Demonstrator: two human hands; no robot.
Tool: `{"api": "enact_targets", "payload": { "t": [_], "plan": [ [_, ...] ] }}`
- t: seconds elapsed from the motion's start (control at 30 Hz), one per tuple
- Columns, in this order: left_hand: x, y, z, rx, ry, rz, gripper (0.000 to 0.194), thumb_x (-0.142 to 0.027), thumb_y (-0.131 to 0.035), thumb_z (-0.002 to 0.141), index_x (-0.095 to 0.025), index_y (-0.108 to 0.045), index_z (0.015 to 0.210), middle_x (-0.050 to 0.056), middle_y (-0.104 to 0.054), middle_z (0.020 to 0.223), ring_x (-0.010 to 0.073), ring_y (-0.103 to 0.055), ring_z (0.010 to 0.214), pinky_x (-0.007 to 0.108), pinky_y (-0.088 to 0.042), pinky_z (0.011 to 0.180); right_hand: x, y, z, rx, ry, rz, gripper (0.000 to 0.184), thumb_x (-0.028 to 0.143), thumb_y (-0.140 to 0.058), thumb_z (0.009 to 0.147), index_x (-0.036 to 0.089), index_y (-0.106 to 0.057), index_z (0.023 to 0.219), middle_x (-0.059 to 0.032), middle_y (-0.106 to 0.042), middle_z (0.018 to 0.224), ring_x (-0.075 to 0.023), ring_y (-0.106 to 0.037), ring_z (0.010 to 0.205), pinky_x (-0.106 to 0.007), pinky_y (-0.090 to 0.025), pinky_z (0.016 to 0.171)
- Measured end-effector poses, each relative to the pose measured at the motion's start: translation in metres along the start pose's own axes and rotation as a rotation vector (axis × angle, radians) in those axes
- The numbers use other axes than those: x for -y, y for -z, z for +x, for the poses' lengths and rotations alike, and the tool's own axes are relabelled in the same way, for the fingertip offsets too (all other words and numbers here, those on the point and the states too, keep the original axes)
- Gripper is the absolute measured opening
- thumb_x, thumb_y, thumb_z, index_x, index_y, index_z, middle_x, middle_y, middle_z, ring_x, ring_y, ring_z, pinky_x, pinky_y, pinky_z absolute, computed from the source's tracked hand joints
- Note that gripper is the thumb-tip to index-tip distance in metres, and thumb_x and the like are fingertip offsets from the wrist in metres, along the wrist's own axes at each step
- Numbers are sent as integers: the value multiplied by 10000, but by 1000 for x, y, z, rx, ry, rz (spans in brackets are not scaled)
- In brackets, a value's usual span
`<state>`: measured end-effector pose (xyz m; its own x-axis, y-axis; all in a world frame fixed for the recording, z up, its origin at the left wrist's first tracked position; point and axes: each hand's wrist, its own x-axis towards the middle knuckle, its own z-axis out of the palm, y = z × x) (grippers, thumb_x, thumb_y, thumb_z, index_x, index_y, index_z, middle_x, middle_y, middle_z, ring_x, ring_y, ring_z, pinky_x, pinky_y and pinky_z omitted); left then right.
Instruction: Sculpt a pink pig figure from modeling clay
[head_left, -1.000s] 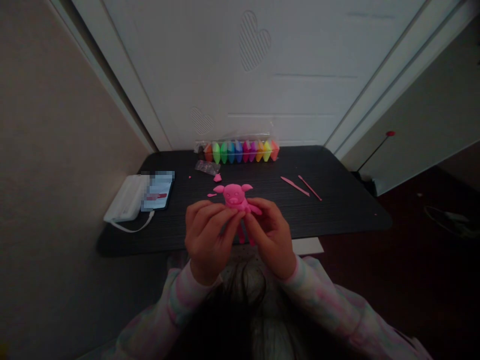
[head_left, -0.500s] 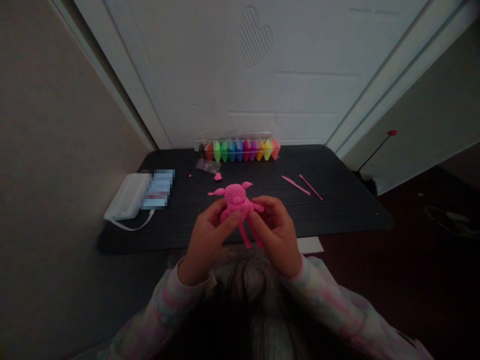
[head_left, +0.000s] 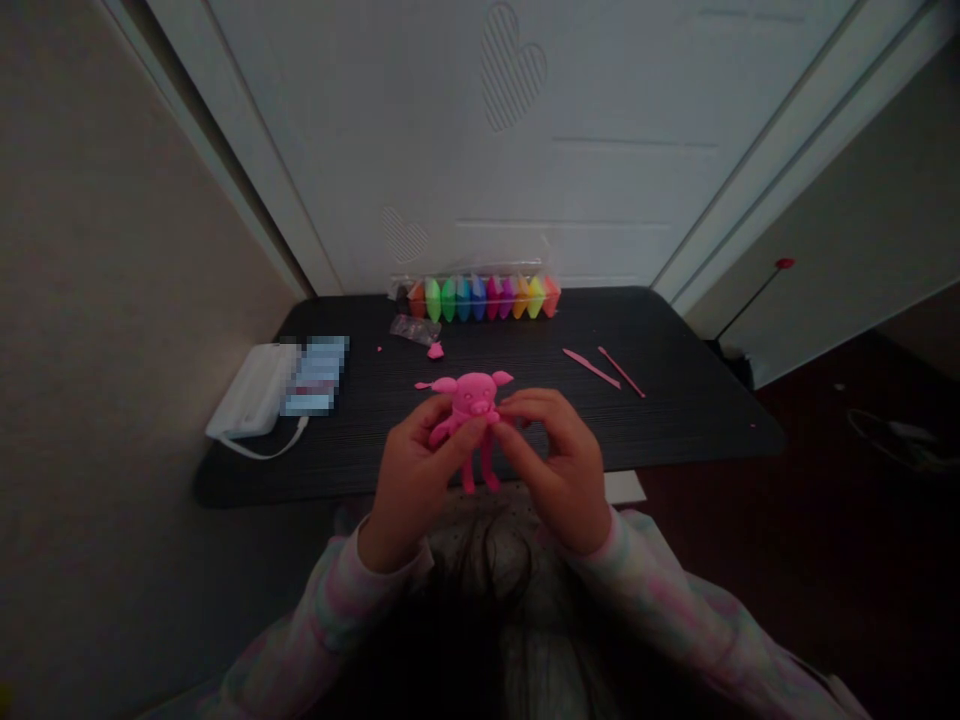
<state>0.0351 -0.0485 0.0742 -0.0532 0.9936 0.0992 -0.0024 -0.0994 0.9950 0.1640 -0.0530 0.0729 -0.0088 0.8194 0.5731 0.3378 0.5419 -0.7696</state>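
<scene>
A pink clay pig figure (head_left: 475,393) with ears, a snout and two dangling legs is held upright above the table's near edge. My left hand (head_left: 421,470) grips its body from the left, thumb across the front. From the right, my right hand (head_left: 559,465) pinches at the pig's arm near the chest with thumb and forefinger. Part of the torso is hidden behind the fingers. Beyond the pig, a small pink clay lump (head_left: 436,351) lies on the dark table (head_left: 517,350).
A row of coloured clay packs (head_left: 480,298) stands at the table's back, beside a crumpled clear wrapper (head_left: 415,329). Two pink modelling tools (head_left: 592,368) lie to the right. On the left are a white power bank (head_left: 255,390) with a cable and a blurred phone (head_left: 316,376).
The pig has turned and its head sits slightly lower; its legs have swung left. My right hand has shifted its fingers from the outstretched arm to closer by the chest.
</scene>
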Motion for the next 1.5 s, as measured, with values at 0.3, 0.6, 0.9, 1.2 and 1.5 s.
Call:
{"api": "enact_targets", "payload": {
  "t": [0.3,0.6,0.9,1.2,1.5],
  "plan": [
    [-3,1,-1,-5,-49,106,197,-276,-621,670,-181,-653,839,-11,-650,701,127,-554,601,208,-425,538,0,-1,0,-22,-95,111,50,210,-568,740,226,-600,775,-8,-588,800,-154,-544,809,-318,-426,751],
    [8,1,1,88,55,-133,227,-287,-608,685,-195,-638,890,-4,-652,792,126,-571,689,222,-434,661,0,-4,1,-34,-213,262,19,205,-579,721,204,-597,729,-2,-583,769,-138,-539,765,-288,-425,716],
    [12,2,1,139,113,-298,295,-255,-608,686,-179,-608,971,37,-641,880,153,-578,746,281,-451,733,-1,-5,0,-48,-333,399,12,215,-602,696,212,-601,707,18,-595,724,-121,-540,711,-254,-437,658],
    [8,-2,2,168,139,-363,231,-277,-624,664,-172,-630,870,39,-650,854,163,-596,785,278,-467,750,-5,-6,-1,-44,-439,544,63,252,-622,667,210,-602,709,34,-596,675,-101,-536,630,-240,-450,601],
    [10,-2,1,180,157,-372,225,-292,-611,673,-164,-622,858,43,-644,820,154,-590,732,238,-478,619,-10,-7,-1,9,-502,630,79,271,-609,682,211,-583,725,46,-548,646,-79,-484,573,-213,-408,536]
  ]
}}
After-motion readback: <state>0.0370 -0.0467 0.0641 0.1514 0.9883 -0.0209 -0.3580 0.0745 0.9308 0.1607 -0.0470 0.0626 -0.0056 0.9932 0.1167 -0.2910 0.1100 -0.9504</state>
